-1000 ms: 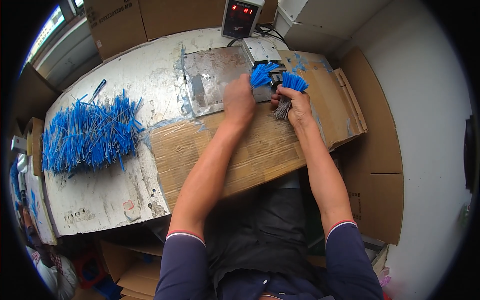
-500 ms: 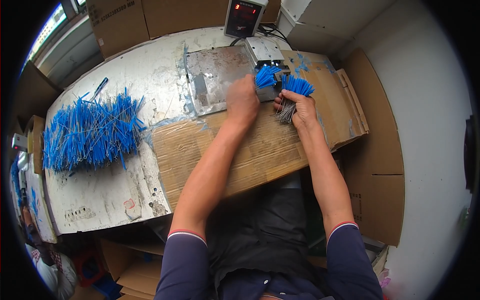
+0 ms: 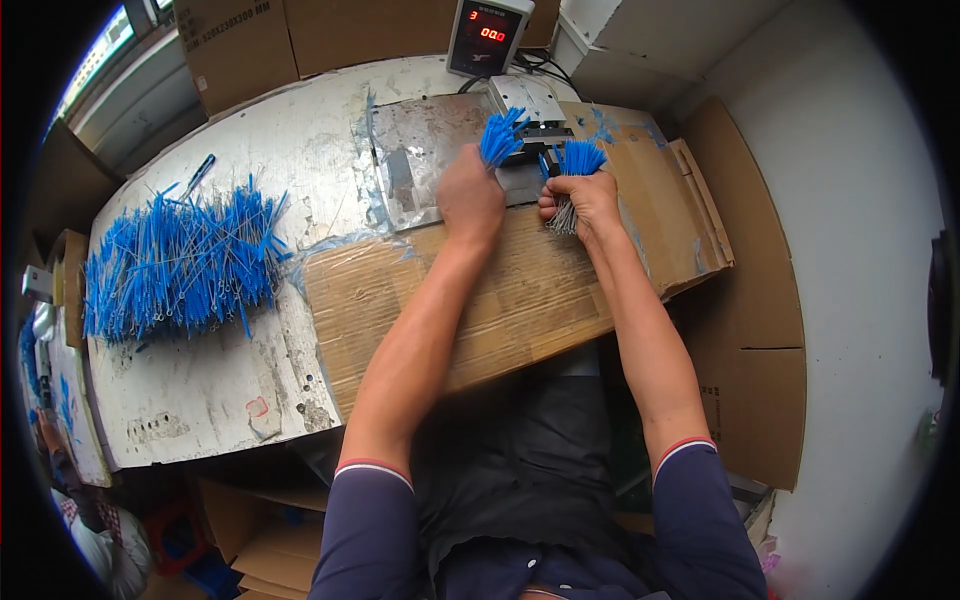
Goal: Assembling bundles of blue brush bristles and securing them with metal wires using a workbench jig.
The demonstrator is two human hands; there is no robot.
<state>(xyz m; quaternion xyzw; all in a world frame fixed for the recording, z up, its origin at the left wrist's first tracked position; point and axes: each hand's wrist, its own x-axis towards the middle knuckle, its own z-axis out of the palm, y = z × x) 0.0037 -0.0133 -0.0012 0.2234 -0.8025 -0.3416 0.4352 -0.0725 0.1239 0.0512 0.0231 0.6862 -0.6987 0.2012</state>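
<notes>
blue wire bundles clamped in fingers of left hand and right hand, at small machine.

Both hands at the small metal machine: left hand grips a blue wire bundle, right hand another bundle; loose blue wires heaped on desk.

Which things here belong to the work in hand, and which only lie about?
In the work:
- left hand gripping a blue wire bundle
- right hand gripping a second blue bundle
- small metal machine
- metal plate

Lying about:
- big heap of blue wires
- blue pen
- cardboard sheet
- red-digit display box
</notes>
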